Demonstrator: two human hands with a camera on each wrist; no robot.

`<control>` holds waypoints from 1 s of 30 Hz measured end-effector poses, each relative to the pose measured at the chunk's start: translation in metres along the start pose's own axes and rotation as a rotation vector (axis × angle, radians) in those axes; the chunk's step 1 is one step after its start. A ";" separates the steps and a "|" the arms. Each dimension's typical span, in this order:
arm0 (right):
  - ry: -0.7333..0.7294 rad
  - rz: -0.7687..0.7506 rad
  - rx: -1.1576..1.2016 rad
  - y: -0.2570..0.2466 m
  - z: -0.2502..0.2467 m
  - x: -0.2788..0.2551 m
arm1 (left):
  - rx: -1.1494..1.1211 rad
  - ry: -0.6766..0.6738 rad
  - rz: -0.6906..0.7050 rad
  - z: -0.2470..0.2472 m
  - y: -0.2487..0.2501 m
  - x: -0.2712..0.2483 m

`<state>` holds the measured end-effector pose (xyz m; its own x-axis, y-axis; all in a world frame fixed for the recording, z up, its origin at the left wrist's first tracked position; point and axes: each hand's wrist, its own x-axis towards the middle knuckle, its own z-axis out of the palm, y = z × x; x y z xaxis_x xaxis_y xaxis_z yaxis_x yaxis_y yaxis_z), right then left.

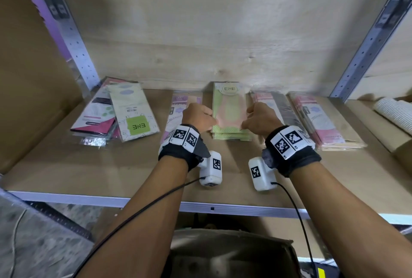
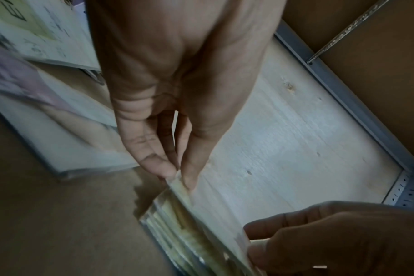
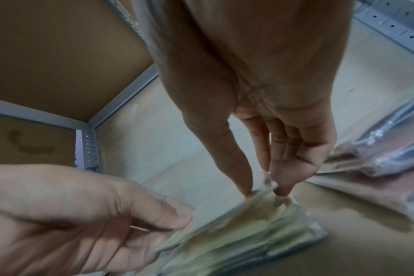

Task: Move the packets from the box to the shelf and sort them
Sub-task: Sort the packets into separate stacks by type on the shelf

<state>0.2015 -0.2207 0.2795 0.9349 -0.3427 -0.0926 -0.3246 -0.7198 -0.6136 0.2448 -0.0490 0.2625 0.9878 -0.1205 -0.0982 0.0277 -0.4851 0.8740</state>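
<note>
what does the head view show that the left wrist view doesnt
Only the head view shows the pink packets at the right, the wrist bands and the whole row on the shelf. Only the left wrist view shows the left hand's fingertips pinching the packet's edge. Both show the left hand, the right hand and the green packet over its stack.

Green-and-peach packet [image 1: 229, 108] between pink packets [image 1: 316, 119], brown shelf [image 1: 111, 166].

- The left hand [image 1: 196, 117] is covering part of the purple packet [image 1: 178, 108].
- The box [image 1: 229, 255] is getting cut off by the near edge.
- Small print on the far-left packets [image 1: 116, 112] is blurring beyond reading.
</note>
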 end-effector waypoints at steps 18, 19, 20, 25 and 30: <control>-0.028 0.024 -0.092 -0.006 0.003 -0.005 | 0.068 -0.045 -0.032 0.007 0.001 0.001; -0.025 0.020 -0.091 -0.005 0.002 -0.006 | 0.071 -0.047 -0.032 0.007 0.001 0.001; -0.023 0.016 -0.094 -0.005 0.002 -0.006 | 0.075 -0.046 -0.032 0.007 0.001 0.001; -0.020 0.001 -0.105 -0.005 0.003 -0.005 | 0.098 -0.046 -0.028 0.006 0.001 0.001; 0.017 -0.027 -0.137 -0.006 0.005 -0.005 | 0.120 0.017 -0.006 0.002 0.001 -0.001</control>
<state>0.1996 -0.2119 0.2796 0.9412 -0.3319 -0.0632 -0.3172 -0.8040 -0.5030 0.2436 -0.0505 0.2624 0.9902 -0.1026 -0.0943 0.0164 -0.5864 0.8099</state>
